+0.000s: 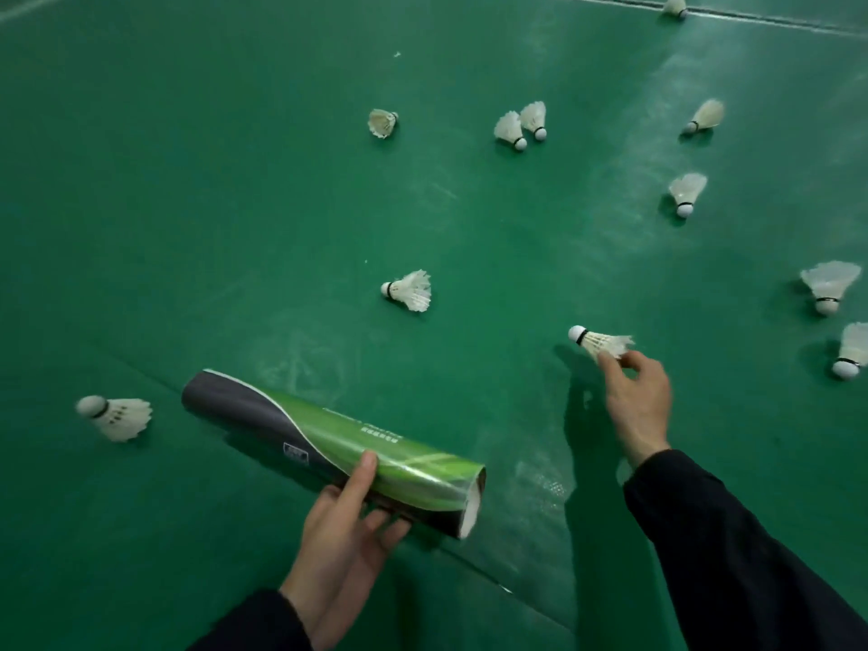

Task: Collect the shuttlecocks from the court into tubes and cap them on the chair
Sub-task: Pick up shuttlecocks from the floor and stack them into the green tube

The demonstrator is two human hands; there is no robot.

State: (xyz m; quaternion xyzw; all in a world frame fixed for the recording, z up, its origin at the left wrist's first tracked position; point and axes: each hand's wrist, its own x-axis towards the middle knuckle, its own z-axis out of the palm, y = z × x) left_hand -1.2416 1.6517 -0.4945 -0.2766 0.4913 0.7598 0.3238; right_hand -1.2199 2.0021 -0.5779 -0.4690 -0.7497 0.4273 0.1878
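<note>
A feather shuttlecock [599, 343] is pinched at its skirt by the fingertips of the right hand [639, 397], cork pointing left and away from the palm. It appears lifted just clear of the green court floor [235, 204], though contact with the floor cannot be ruled out. The shuttlecock tube [329, 446] is grasped near its open end by the left hand [345, 519], thumb laid over the green print and fingers curled underneath; the tube is held nearly level, its open mouth turned toward the right hand.

For the step to be done well, the shuttlecock should probably be turned so that the cork enters the mouth first, and the tube mouth should be brought to meet it rather than the feathers being forced. A light pinch is called for, since the feathers look thin and easily crushed. The skirt should be slid in straight, so that it can nest with any shuttlecock already inside; whether the tube holds any cannot be seen.

The held shuttlecock is seen to have a white rounded cork, a dark band behind it and pale, slightly frayed feathers. The tube is grey at its far end and green toward the mouth, with a white inner lining.

Many more shuttlecocks are scattered over the court, among them one [407, 289] ahead of the tube and one [115, 417] to its left. No chair or cap is in view.
</note>
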